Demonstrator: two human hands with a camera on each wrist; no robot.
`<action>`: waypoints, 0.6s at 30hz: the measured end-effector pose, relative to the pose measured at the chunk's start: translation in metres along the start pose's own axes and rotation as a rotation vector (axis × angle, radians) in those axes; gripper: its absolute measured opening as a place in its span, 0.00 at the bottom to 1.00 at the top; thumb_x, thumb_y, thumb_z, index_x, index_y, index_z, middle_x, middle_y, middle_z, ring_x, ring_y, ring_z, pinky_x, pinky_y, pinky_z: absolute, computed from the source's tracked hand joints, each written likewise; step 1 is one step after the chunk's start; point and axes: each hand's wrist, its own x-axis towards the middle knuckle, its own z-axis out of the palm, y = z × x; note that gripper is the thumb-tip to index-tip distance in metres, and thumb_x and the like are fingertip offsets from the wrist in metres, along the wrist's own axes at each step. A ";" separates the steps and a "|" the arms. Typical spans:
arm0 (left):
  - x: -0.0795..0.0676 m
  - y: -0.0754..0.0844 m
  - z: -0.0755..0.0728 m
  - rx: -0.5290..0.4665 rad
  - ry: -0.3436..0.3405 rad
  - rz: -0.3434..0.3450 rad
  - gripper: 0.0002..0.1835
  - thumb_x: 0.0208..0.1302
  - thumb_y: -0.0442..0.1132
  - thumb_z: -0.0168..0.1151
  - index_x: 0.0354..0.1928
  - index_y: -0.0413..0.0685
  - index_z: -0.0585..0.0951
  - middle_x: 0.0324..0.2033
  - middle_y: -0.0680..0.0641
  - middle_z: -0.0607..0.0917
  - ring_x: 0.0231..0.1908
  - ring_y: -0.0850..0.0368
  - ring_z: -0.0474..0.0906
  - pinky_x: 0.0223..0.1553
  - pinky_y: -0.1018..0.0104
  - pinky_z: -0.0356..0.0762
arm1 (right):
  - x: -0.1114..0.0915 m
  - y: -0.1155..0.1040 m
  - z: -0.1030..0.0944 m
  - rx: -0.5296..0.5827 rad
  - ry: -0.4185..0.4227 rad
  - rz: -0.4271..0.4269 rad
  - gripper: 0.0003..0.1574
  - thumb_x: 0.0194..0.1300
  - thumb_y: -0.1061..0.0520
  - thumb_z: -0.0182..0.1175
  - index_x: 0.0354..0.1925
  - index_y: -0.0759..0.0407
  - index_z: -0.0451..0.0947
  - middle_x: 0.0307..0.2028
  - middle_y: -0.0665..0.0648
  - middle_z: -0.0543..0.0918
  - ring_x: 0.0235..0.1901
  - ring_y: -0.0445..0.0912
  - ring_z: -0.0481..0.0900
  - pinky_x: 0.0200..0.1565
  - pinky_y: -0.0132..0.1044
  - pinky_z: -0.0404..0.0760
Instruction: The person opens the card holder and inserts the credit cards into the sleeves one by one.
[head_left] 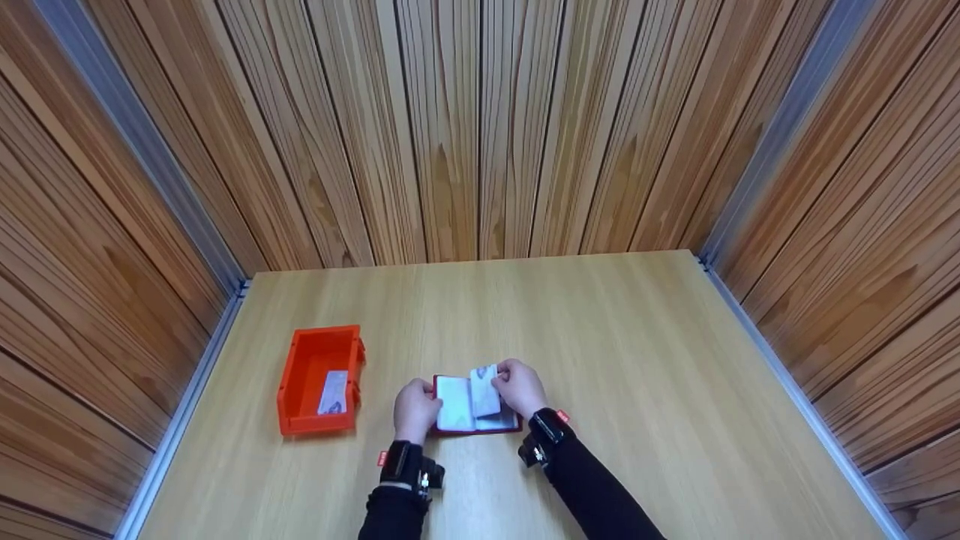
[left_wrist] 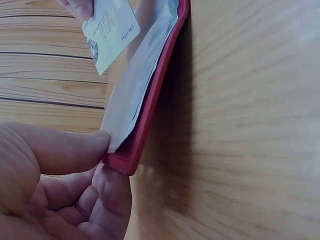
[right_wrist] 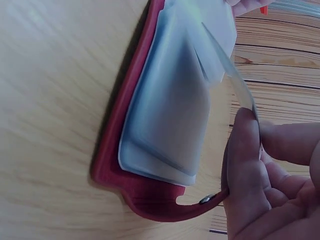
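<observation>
A red card holder [left_wrist: 152, 105] lies opened out on the table, its clear plastic sleeves [head_left: 454, 405] facing up. My left hand [head_left: 416, 411] pinches the holder's left edge between thumb and fingers, cover and sleeves together. In my right hand [head_left: 521, 386] a pale card [left_wrist: 112, 32] with "VIP" lettering is pinched, tilted above the right-hand sleeves. Seen from the right wrist, that card [right_wrist: 240, 87] shows almost edge-on. The red snap strap [right_wrist: 165, 212] curves up to the right fingers; whether they grip it too, I cannot tell.
An orange bin [head_left: 289, 382] stands on the table to the left, with a pale card [head_left: 333, 392] lying inside. Wood-plank walls [head_left: 465, 135] with metal corner rails [head_left: 787, 112] enclose the table [head_left: 637, 337] at the back and sides.
</observation>
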 end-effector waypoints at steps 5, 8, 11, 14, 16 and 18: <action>0.001 -0.003 0.001 0.005 0.000 -0.002 0.08 0.48 0.28 0.67 0.33 0.35 0.81 0.28 0.44 0.83 0.35 0.44 0.79 0.40 0.52 0.75 | 0.000 0.000 0.001 -0.037 -0.003 -0.025 0.12 0.60 0.64 0.64 0.43 0.68 0.80 0.30 0.54 0.82 0.32 0.47 0.79 0.37 0.40 0.78; 0.001 -0.005 0.002 0.001 0.000 -0.008 0.08 0.47 0.28 0.67 0.32 0.36 0.80 0.28 0.44 0.82 0.34 0.44 0.79 0.40 0.52 0.75 | 0.000 -0.001 0.001 -0.060 -0.004 -0.042 0.11 0.59 0.64 0.64 0.41 0.68 0.80 0.29 0.54 0.81 0.31 0.47 0.78 0.37 0.40 0.77; 0.002 -0.006 0.002 -0.006 -0.004 -0.017 0.07 0.47 0.27 0.67 0.31 0.36 0.80 0.27 0.44 0.82 0.33 0.45 0.78 0.39 0.53 0.75 | 0.000 -0.002 0.001 -0.068 -0.015 -0.041 0.10 0.59 0.65 0.64 0.40 0.68 0.79 0.28 0.53 0.79 0.30 0.47 0.77 0.36 0.40 0.77; 0.002 -0.007 0.003 -0.011 -0.011 -0.024 0.07 0.47 0.27 0.67 0.30 0.36 0.79 0.26 0.44 0.81 0.32 0.46 0.78 0.38 0.53 0.75 | 0.001 -0.003 0.002 -0.070 -0.028 -0.029 0.09 0.59 0.64 0.64 0.39 0.67 0.79 0.28 0.53 0.79 0.30 0.47 0.77 0.36 0.40 0.77; 0.003 -0.009 0.003 -0.013 -0.011 -0.024 0.07 0.47 0.27 0.67 0.29 0.36 0.79 0.26 0.44 0.81 0.32 0.46 0.78 0.38 0.54 0.75 | 0.002 -0.003 0.002 -0.077 -0.033 -0.025 0.08 0.59 0.64 0.64 0.39 0.66 0.79 0.28 0.53 0.78 0.30 0.47 0.76 0.36 0.40 0.76; 0.003 -0.009 0.003 -0.014 -0.015 -0.026 0.07 0.47 0.27 0.67 0.29 0.36 0.79 0.26 0.45 0.81 0.32 0.46 0.78 0.38 0.54 0.75 | 0.002 -0.003 0.003 -0.090 -0.036 -0.028 0.08 0.58 0.64 0.64 0.38 0.66 0.79 0.29 0.54 0.78 0.31 0.48 0.76 0.37 0.41 0.76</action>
